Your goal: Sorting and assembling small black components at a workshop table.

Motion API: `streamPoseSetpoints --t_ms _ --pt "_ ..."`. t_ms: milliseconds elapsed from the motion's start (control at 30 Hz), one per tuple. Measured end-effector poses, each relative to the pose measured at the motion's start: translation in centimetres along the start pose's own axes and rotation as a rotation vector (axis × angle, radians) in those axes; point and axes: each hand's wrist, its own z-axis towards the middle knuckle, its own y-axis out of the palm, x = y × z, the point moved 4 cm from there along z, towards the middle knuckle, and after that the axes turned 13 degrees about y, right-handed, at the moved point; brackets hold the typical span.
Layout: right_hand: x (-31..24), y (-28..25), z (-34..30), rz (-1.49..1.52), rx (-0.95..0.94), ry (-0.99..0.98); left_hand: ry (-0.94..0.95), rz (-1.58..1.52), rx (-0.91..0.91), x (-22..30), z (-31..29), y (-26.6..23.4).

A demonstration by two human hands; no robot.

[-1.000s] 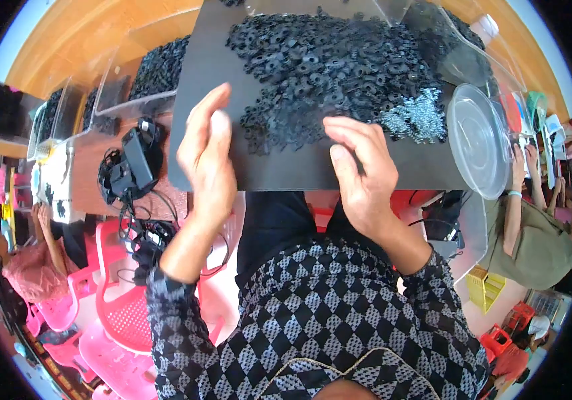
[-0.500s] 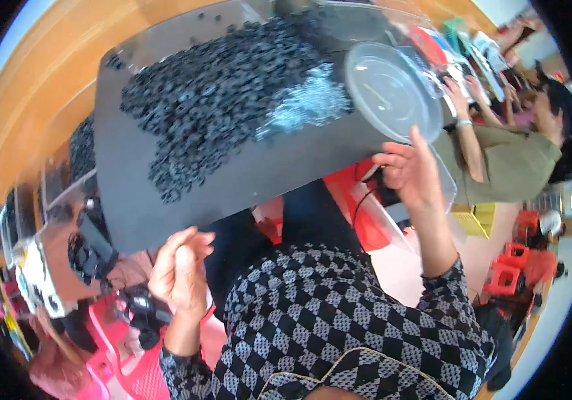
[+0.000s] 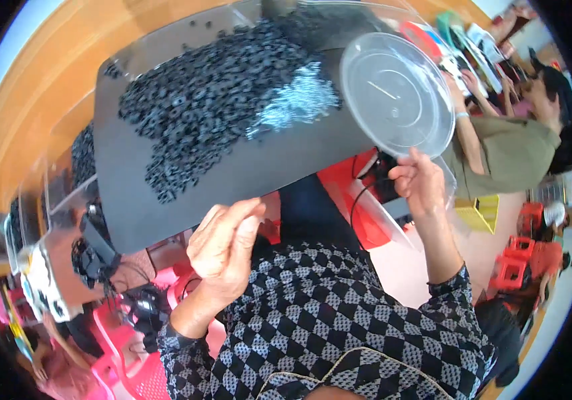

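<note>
A black power adapter (image 3: 94,235) sits left of the table (image 3: 124,183). Small black parts (image 3: 199,100) cover much of its top. The left hand (image 3: 224,243) hovers at the near edge, thumb and fingers close together — whether around anything, I cannot tell. Silvery pieces (image 3: 296,100) lie beside the black ones; the right hand (image 3: 422,183) pinches the near rim of a clear round lid (image 3: 399,110).

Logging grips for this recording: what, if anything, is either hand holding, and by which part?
The right hand appears to hold the clear, round plastic lid by its near rim, at the fingertips. No held thing shows in the left hand.
</note>
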Motion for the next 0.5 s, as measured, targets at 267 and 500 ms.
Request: streamPoseSetpoints --t_ms 267,500 --pt "2.6 0.9 -6.0 -0.107 -0.041 -0.006 0.598 0.360 -0.384 1.0 9.0 10.0" --pt "3.5 2.9 -6.8 -0.152 -0.178 0.107 0.471 0.324 -0.782 -2.2 7.2 12.2"
